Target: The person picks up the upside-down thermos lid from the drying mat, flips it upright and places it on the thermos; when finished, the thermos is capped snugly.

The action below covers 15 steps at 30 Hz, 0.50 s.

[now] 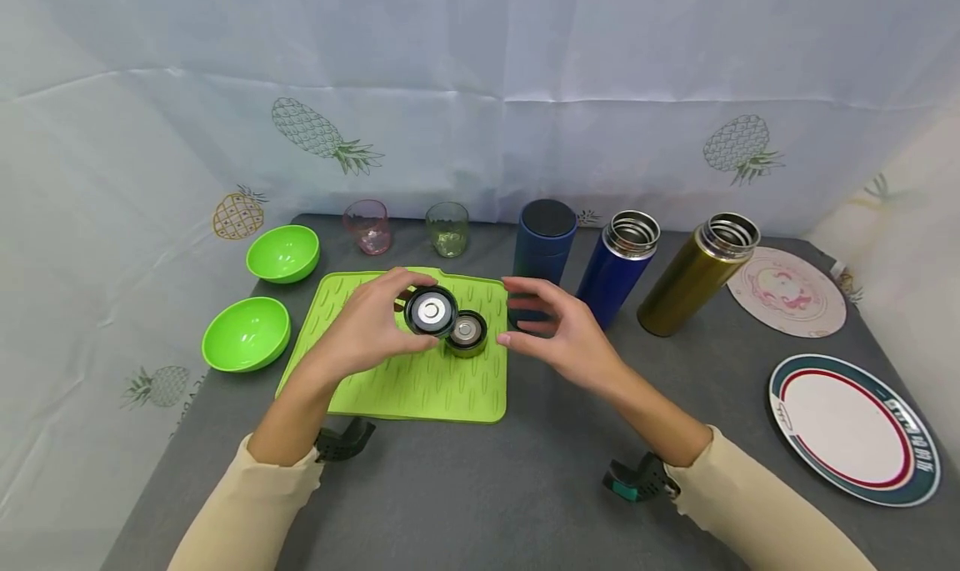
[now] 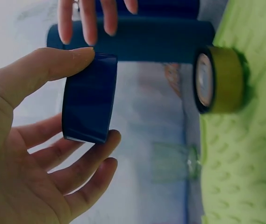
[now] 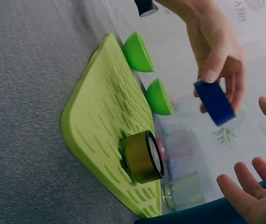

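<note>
While my left hand (image 1: 369, 325) is pinching the blue lid (image 2: 89, 99), I'm hovering my right hand (image 1: 572, 338), fingers parted, nearby.

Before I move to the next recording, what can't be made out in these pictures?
- Head: the outer top of the blue lid, turned away from the camera.
- Head: the lower part of the capped bottle, partly behind the right hand.
- Head: the lettering on the plate, too small to read.
- Left wrist: fine detail inside the gold lid, blurred.
- Right wrist: the rest of the right hand, cut off by the picture's edge.
</note>
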{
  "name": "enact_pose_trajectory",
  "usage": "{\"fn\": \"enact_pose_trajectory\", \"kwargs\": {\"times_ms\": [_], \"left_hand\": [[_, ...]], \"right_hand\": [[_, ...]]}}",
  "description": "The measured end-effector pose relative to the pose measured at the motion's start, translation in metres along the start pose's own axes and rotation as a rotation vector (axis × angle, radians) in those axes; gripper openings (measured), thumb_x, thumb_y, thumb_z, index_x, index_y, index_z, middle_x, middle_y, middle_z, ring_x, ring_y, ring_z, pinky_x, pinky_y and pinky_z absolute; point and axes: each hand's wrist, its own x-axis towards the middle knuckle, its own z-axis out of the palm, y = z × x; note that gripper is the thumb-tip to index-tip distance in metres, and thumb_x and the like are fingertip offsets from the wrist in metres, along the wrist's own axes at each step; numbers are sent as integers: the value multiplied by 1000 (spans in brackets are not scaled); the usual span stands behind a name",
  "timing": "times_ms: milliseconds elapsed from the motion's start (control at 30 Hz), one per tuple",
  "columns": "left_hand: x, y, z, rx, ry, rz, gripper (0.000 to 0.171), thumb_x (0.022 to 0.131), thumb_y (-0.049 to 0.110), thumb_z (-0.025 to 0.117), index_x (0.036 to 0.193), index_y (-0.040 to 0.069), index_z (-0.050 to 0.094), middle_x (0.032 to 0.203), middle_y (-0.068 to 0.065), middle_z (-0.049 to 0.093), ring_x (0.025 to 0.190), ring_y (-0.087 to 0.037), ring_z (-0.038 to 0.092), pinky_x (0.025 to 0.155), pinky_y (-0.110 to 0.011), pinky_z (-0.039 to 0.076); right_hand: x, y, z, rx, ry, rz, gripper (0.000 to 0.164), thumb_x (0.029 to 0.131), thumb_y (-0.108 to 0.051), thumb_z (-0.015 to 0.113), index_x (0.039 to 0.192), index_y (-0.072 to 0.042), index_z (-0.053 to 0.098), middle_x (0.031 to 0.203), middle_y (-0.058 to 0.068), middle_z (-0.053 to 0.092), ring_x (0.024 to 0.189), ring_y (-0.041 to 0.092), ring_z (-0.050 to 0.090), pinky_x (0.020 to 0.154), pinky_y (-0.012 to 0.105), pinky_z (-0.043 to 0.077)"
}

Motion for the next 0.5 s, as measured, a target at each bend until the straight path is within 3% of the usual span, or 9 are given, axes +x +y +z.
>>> {"fn": "enact_pose_trajectory", "kwargs": {"times_ms": [267,500], "left_hand": [[4,25,2,-84,51,111,70,72,16,91,135,12,62,122,-3,66,111,-24,65,97,-44,57],[6,35,7,-113,65,143,70,72,19,92,135,12,63,123,-3,67,109,-22,66,97,-43,57]], "right_hand": [[6,-4,-1,50,-6,3,57,93,-18,76,146,-23,55,150,3,56,133,26,62,100,39,59],[9,-4,3,102,-9,-1,54,93,-16,74,144,-21,58,150,5,57,129,32,65,94,39,61]]}}
